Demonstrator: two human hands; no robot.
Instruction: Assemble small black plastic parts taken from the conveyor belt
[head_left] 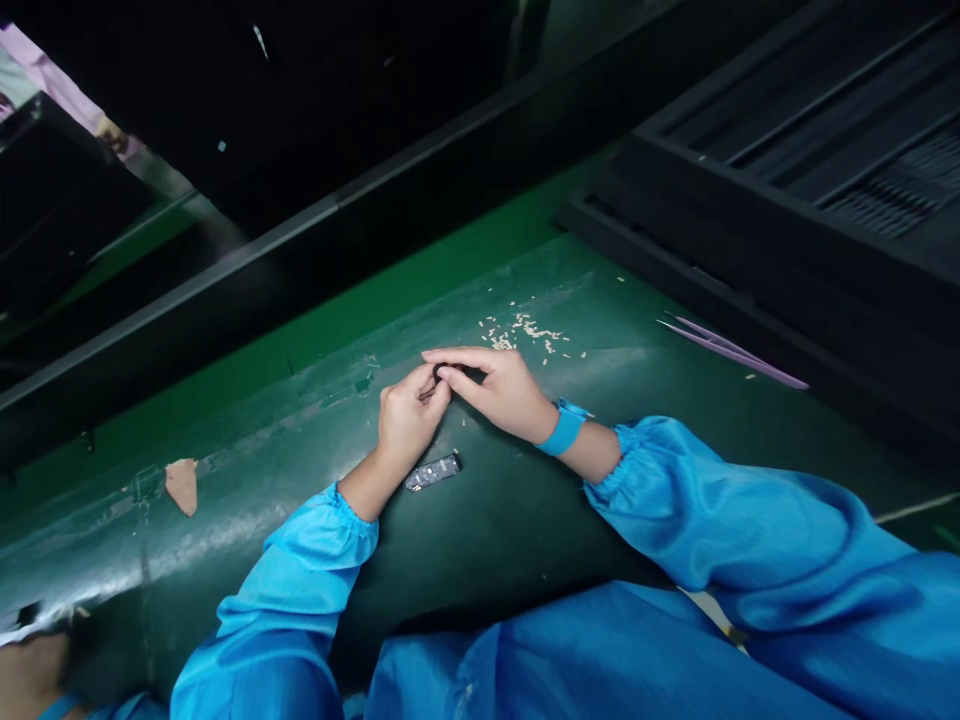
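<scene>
My left hand (pixel 409 415) and my right hand (pixel 502 390) meet over the green mat. Between the fingertips of both is a small black piece (pixel 439 371), mostly covered by the fingers, so its kind does not show. My left fingers are closed on it, while the right thumb and index finger pinch it from the other side. A small dark circuit board (pixel 433 472) lies on the mat just below my left hand. Beyond my right hand are many tiny pale bits (pixel 525 330), scattered loosely. A blue band (pixel 564 428) circles my right wrist.
Pink tweezers (pixel 739 350) lie at the right, beside a large black tray (pixel 750 220). A brown scrap (pixel 181 487) is on the green mat (pixel 510 560) at left. A dark ledge (pixel 262 240) runs along the far side. Part of another person (pixel 34 670) shows at lower left.
</scene>
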